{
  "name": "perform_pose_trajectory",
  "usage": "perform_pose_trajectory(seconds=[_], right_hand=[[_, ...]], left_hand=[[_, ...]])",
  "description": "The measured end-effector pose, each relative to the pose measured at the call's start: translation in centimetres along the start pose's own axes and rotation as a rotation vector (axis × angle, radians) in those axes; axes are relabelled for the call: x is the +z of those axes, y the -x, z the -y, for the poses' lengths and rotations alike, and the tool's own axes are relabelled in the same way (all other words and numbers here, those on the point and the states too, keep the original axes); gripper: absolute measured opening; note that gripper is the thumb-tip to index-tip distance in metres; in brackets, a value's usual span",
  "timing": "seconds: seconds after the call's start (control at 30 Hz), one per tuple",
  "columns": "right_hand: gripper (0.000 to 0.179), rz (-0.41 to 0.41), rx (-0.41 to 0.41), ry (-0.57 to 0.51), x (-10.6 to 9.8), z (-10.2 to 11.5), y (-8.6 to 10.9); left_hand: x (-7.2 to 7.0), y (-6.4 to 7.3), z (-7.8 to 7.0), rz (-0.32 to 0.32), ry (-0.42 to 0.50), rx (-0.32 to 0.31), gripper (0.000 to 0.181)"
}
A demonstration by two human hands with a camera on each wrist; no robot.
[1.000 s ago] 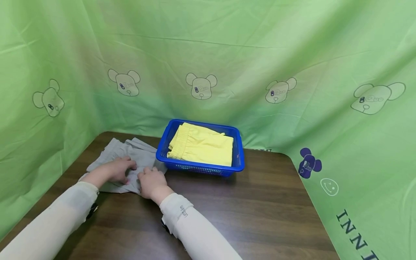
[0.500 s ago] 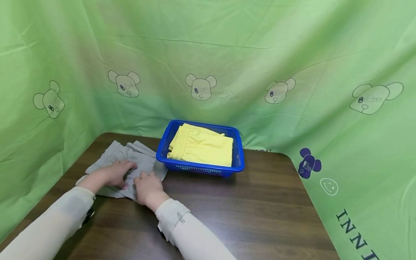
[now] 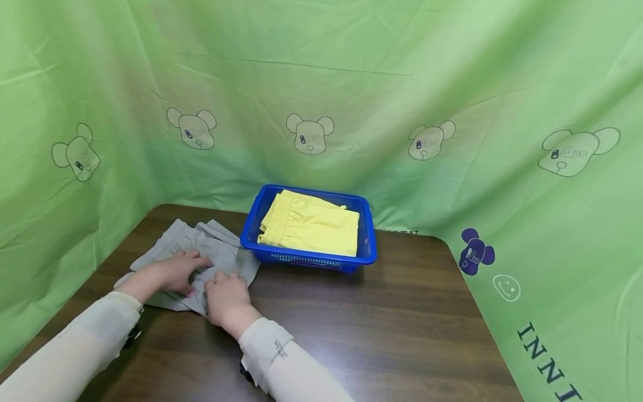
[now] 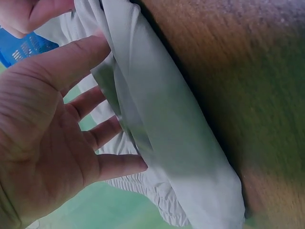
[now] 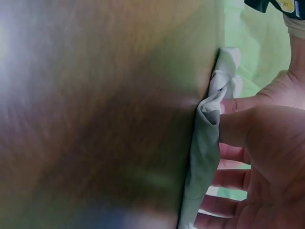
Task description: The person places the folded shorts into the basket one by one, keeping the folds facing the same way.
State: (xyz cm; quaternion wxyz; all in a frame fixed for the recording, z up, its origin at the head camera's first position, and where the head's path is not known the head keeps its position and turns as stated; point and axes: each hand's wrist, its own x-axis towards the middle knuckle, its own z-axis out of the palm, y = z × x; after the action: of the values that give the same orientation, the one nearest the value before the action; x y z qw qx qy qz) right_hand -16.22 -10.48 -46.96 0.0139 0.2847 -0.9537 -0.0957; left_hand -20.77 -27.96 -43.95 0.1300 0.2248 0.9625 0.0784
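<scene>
A grey garment (image 3: 216,248) with a gathered, elastic-looking edge lies crumpled at the table's left. My left hand (image 3: 173,272) rests on it, thumb and fingers spread apart. In the left wrist view, those fingertips touch a loose fold (image 4: 162,114) beside the thumb. My right hand (image 3: 228,298) presses the garment's near right part with its fingertips; the right wrist view shows the fingers (image 5: 231,179) extended against the cloth. Folded yellow shorts (image 3: 316,226) with an elastic waistband lie in a blue basket (image 3: 306,260), just right of the garment.
The brown wooden table (image 3: 392,318) stretches to the right of the hands. A green printed curtain (image 3: 372,84) hangs behind and along both sides. The garment's right corner reaches the basket's left side.
Both hands have shifted slightly toward the near left, and the grey garment's near edge has moved with them. The basket and yellow shorts stay put.
</scene>
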Motion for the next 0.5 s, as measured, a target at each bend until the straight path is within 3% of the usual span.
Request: perform_pose_trajectory(seconds=[0.5], right_hand=[[0.048, -0.028, -0.019, 0.017, 0.0, 0.1, 2.1]], left_hand=[[0.3, 0.8, -1.9, -0.028, -0.045, 0.049, 0.070]])
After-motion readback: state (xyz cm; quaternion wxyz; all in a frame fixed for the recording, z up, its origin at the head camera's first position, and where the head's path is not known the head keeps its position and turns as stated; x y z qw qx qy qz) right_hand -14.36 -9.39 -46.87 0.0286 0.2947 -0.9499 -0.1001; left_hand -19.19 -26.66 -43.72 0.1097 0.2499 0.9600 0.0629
